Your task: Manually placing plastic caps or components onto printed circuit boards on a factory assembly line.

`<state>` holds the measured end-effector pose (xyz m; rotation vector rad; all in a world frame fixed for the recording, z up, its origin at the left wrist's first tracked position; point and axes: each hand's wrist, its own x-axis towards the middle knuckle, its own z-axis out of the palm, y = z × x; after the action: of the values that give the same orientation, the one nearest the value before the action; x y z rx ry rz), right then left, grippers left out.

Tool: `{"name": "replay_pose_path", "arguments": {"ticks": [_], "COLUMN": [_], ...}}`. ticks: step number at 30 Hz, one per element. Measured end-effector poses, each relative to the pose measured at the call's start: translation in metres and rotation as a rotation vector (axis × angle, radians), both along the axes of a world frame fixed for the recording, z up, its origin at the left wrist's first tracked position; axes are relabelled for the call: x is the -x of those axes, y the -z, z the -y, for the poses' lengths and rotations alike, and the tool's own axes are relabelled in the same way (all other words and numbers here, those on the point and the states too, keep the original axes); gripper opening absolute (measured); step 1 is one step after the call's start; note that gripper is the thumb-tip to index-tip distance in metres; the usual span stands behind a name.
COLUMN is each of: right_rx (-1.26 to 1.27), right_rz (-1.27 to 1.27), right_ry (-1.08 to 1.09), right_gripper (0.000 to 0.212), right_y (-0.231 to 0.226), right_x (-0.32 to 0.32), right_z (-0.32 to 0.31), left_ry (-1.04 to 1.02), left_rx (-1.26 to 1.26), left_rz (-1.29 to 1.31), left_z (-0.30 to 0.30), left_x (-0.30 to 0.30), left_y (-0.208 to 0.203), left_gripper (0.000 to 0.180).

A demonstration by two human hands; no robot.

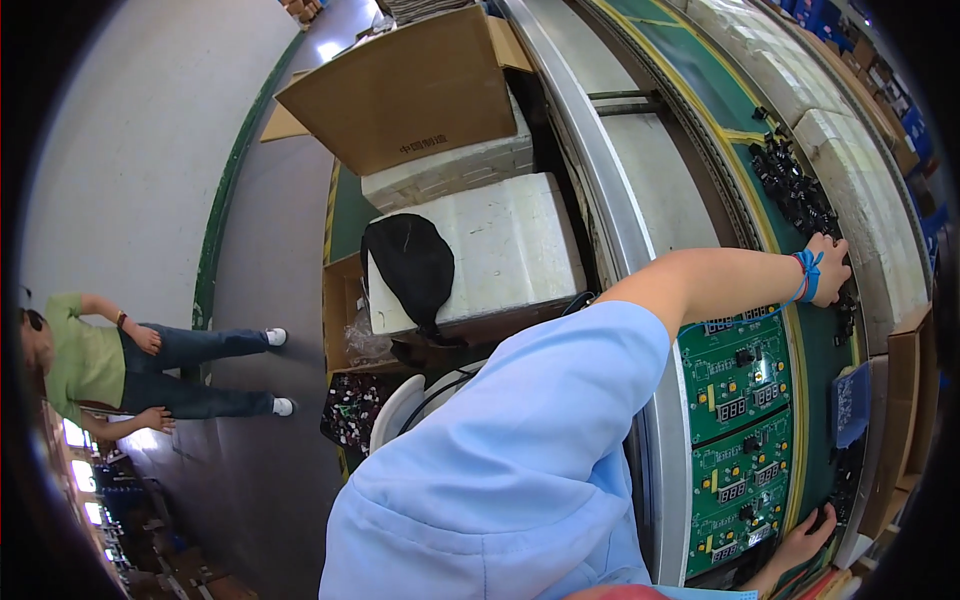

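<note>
My left hand (828, 270), with a blue wrist strap and cord, reaches across to the loose small black electronic parts (790, 185) along the far side of the line. Its fingers are bent down among them; what they hold is hidden. My right hand (805, 540) is at the lower right, fingers curled beside more black parts (846, 485); anything between its fingertips is too small to make out. Between my arms and the parts lie green circuit boards (738, 450) with digit displays, yellow buttons and black components.
A blue bin (851, 405) of small parts stands between my hands. White foam blocks (835, 145) line the far side, with a cardboard box (905, 420) near them. A black cloth-like item (410, 265) lies on a foam box (510, 230) at left. Another person (110, 350) stands in the aisle.
</note>
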<state>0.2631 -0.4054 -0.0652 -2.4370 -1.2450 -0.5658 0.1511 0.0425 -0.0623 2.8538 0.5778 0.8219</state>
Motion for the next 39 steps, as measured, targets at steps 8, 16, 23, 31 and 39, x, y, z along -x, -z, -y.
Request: {"name": "replay_pose_path", "arguments": {"ticks": [8,16,23,31,39], "right_rx": [0.028,0.12,0.053,0.022,-0.089], "right_rz": [0.208,0.404,0.447,0.373,0.237], "right_ry": [-0.041,0.047,-0.026,-0.073,-0.072], "right_gripper": [0.021,0.023,0.031,0.029,0.026], "right_y": [-0.007,-0.017,-0.02,-0.038,-0.02], "right_x": [0.013,0.029,0.037,0.01,-0.036], "right_z": [-0.002,-0.008,0.009,-0.003,-0.012], "left_ry": [0.083,-0.022,-0.061,-0.372,-0.525], "left_rx": [0.038,-0.007,-0.011,0.11,0.094], "left_rz": [0.021,0.128,0.046,0.207,0.02], "left_z": [-0.003,0.007,0.025,0.015,-0.009], "left_x": [0.001,-0.033,-0.067,-0.106,-0.112], "left_y": [0.01,0.037,0.033,0.033,0.039], "left_gripper": [0.05,0.036,0.034,0.024,0.033]}}
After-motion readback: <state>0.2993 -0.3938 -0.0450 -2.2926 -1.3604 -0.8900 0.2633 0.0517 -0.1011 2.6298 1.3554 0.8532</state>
